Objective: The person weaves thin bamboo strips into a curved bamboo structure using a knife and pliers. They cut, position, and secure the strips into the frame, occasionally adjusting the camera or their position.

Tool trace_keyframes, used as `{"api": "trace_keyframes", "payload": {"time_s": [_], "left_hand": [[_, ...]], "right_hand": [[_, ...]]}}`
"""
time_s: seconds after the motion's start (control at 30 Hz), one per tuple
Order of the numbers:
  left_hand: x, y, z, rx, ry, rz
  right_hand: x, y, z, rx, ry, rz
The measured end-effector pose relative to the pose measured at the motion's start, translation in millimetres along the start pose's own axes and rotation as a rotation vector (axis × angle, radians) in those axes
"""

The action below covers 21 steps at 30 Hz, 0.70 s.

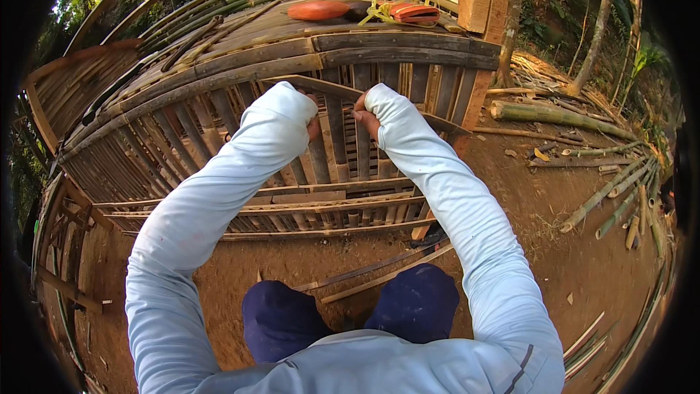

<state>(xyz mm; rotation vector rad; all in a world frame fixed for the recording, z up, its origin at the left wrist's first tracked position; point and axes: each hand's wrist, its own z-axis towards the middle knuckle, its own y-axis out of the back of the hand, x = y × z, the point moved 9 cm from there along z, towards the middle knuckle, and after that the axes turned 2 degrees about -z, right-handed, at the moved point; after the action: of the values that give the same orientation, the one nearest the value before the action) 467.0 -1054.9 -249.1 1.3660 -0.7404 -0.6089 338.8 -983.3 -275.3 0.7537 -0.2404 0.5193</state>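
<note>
Gripping a long bamboo slat [332, 89], left hand [313, 125] and right hand [364, 118] both closed on it near mid-length, close together. Slat spans above the bamboo frame [219, 113]; most uprights look fitted already, this one not yet seated. More cut poles [561, 115] lie nearby.

Both arms, in pale blue long sleeves, rise from the lower edge of the frame and bend inward at the elbows, so the forearms converge toward the upper middle. The left hand [313, 125] and the right hand [364, 118] sit close together there, just apart, each mostly covered by its cuff with the fingers curled shut into a grip. Below, at the bottom centre, both knees show in dark blue trousers.
</note>
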Motion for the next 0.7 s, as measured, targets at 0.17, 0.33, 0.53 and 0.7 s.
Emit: {"api": "trace_keyframes", "payload": {"time_s": [0.17, 0.33, 0.53, 0.7], "left_hand": [[33.7, -34.3, 18.8, -0.207, 0.009, -0.453], [45.0, -29.1, -6.1, -0.356, 0.036, -1.047], [65.7, -68.9, 24.8, 0.029, 0.020, -1.613], [60.1, -81.1, 35.0, 0.058, -0.145, -1.665]], "right_hand": [[-0.8, -1.9, 2.9, 0.047, -0.028, -0.077], [-1.0, -23.5, 20.4, 0.113, -0.046, 0.045], [-18.7, -37.4, 31.1, 0.211, -0.156, 0.115], [-33.4, -39.2, 30.5, 0.281, -0.254, 0.131]]}}
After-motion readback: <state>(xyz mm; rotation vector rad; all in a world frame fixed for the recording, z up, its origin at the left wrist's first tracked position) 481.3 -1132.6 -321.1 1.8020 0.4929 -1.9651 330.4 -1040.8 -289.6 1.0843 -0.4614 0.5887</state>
